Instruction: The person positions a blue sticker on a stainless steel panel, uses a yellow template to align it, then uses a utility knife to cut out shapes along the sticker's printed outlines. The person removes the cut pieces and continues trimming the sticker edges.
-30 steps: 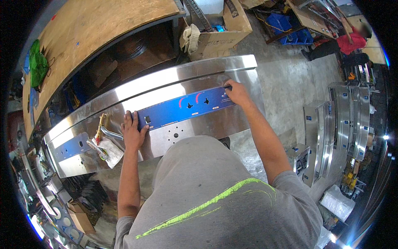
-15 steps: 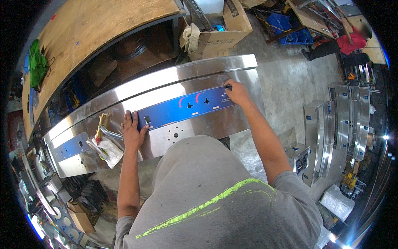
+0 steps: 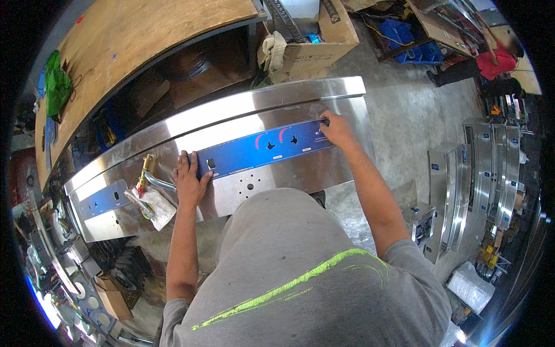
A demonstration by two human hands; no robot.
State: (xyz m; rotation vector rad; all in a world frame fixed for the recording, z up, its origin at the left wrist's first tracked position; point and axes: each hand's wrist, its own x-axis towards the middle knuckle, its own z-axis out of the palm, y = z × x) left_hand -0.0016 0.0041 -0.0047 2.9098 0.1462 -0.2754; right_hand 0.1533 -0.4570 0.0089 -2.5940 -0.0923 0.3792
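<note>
A long blue control panel plate (image 3: pixel 240 155) with dark cutouts and red curved marks lies along the front of a stainless steel body (image 3: pixel 315 172). My left hand (image 3: pixel 189 180) rests flat over its left end, fingers stretched and thumb spread along the lower edge. At the far right end, my right hand (image 3: pixel 338 130) has its fingers bent and closed on the plate's corner; the fingertips are partly hidden. Left of my left hand, a brass valve (image 3: pixel 145 172) with a bent metal pipe (image 3: pixel 159 183) lies by a white cloth (image 3: pixel 159 209) on the steel.
Another blue panel plate (image 3: pixel 103 200) sits at the steel body's left end. Beyond stands a wooden workbench (image 3: pixel 156 34), with an open cardboard box (image 3: pixel 318 55) beside it. Steel units (image 3: pixel 442 196) stand on the floor at right. A person in red (image 3: pixel 496 65) is at the far right.
The whole view has shifted slightly, so the scene sits a little further right. Both hands keep their places at the two ends of the blue plate.
</note>
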